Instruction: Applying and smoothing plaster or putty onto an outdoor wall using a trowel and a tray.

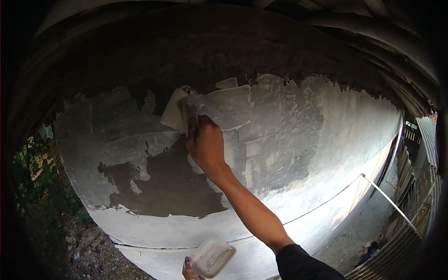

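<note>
My right hand is closed around a putty scraper, its blade pressed to the wall. The fingers partly hide the scraper's handle. Left of the blade is a thick cream-white patch of putty, and a smooth grey-white swath runs to the right of it. Low in the view, my left hand grips the left edge of a shallow white tray. White putty residue coats the inside of the tray. Most of the left hand is cut off by the lower edge.
Bare dark plaster shows below the scraper, with more along the wall's top under the roof beams. A white pipe runs along the wall's foot. Green plants grow at the left; corrugated sheets stand at the right.
</note>
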The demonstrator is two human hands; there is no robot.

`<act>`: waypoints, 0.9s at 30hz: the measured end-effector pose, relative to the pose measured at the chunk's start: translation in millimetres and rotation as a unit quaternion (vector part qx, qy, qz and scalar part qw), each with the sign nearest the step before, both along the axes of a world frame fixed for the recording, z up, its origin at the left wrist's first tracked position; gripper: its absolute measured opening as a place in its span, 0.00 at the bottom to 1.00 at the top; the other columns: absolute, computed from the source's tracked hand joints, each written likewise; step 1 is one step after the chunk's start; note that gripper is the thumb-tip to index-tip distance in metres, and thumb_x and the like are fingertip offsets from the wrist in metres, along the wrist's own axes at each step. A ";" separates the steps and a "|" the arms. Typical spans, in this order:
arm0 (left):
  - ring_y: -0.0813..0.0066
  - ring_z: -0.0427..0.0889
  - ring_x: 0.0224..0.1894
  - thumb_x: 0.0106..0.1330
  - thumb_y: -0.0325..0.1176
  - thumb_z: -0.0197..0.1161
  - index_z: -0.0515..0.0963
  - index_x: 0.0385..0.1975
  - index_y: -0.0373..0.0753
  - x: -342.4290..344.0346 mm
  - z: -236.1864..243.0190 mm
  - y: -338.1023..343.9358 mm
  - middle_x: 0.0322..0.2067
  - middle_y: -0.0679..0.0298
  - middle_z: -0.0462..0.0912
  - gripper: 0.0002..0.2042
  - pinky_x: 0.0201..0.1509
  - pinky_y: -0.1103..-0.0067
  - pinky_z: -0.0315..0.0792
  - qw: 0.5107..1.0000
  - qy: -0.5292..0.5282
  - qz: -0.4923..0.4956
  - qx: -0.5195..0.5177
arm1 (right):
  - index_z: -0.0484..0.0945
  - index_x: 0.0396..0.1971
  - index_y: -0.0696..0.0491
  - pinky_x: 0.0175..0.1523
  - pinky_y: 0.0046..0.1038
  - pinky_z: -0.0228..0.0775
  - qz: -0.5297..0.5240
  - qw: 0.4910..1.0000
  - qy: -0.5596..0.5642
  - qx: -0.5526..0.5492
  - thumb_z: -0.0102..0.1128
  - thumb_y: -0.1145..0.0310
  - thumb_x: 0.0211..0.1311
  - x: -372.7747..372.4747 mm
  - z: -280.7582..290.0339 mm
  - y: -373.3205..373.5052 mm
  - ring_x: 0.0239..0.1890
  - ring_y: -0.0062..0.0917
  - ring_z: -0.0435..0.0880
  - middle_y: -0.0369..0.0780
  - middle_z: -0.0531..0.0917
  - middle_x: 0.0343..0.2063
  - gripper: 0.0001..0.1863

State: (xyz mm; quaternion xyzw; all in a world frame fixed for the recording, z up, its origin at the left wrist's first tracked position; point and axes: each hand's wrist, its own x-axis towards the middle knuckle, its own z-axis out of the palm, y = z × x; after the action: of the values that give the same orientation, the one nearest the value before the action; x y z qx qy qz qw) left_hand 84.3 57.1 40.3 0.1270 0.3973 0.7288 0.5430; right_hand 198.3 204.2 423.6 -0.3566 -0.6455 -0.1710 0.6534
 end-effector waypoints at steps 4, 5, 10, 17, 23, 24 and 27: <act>0.58 0.77 0.50 0.67 0.39 0.51 0.67 0.55 0.36 -3.3 -1.4 11.1 0.49 0.51 0.75 0.20 0.55 0.65 0.73 0.999 0.004 -0.035 0.025 | 0.77 0.31 0.62 0.33 0.40 0.71 -0.067 0.993 0.092 -0.011 0.48 0.73 0.62 79.1 26.3 -12.0 0.28 0.46 0.80 0.50 0.78 0.29 0.09; 0.58 0.77 0.50 0.67 0.39 0.51 0.67 0.55 0.36 -1.6 3.4 11.9 0.49 0.51 0.75 0.20 0.55 0.65 0.73 0.999 0.005 -0.037 0.026 | 0.73 0.24 0.64 0.31 0.40 0.68 -0.098 0.989 0.105 0.023 0.48 0.69 0.63 95.6 35.7 -16.7 0.27 0.49 0.79 0.55 0.78 0.24 0.14; 0.60 0.75 0.50 0.70 0.45 0.46 0.70 0.50 0.35 1.6 42.2 22.9 0.47 0.57 0.76 0.20 0.56 0.66 0.69 0.988 -0.041 -0.137 0.064 | 0.76 0.29 0.60 0.33 0.41 0.72 -0.239 0.968 0.071 0.023 0.47 0.70 0.61 130.0 47.0 15.3 0.30 0.47 0.80 0.51 0.80 0.27 0.11; 0.59 0.74 0.53 0.70 0.48 0.45 0.70 0.51 0.36 0.0 120.9 45.1 0.50 0.57 0.76 0.22 0.60 0.64 0.66 0.964 -0.107 -0.213 0.118 | 0.76 0.32 0.60 0.31 0.38 0.74 -0.167 0.984 -0.018 0.064 0.54 0.77 0.50 40.6 18.8 19.9 0.28 0.42 0.81 0.49 0.78 0.26 0.08; 0.63 0.74 0.54 0.71 0.47 0.43 0.69 0.53 0.37 -6.2 169.7 47.9 0.52 0.58 0.75 0.21 0.60 0.67 0.66 0.955 -0.113 -0.197 0.190 | 0.76 0.28 0.64 0.31 0.40 0.71 -0.043 0.994 0.092 -0.026 0.50 0.75 0.59 101.3 29.2 -11.5 0.26 0.48 0.80 0.54 0.79 0.23 0.08; 0.63 0.74 0.54 0.71 0.47 0.43 0.69 0.53 0.37 -3.7 181.4 46.5 0.52 0.59 0.75 0.22 0.61 0.67 0.66 0.954 -0.116 -0.196 0.193 | 0.76 0.28 0.63 0.31 0.41 0.70 -0.116 0.987 0.112 -0.008 0.51 0.73 0.59 119.7 27.5 -15.4 0.27 0.48 0.80 0.53 0.79 0.23 0.08; 0.63 0.74 0.54 0.72 0.45 0.42 0.68 0.53 0.36 -9.6 204.6 40.5 0.52 0.58 0.75 0.20 0.60 0.67 0.67 0.946 -0.116 -0.207 0.222 | 0.77 0.31 0.59 0.32 0.41 0.73 -0.256 0.963 0.077 -0.037 0.52 0.72 0.57 143.7 15.6 -5.9 0.29 0.45 0.81 0.47 0.80 0.28 0.07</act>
State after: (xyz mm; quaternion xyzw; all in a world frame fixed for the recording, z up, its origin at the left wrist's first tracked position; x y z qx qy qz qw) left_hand 74.7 97.6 244.9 0.2382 0.1248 0.6798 0.6823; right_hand 342.0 198.3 439.2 -0.5454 -0.4867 -0.2808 0.6219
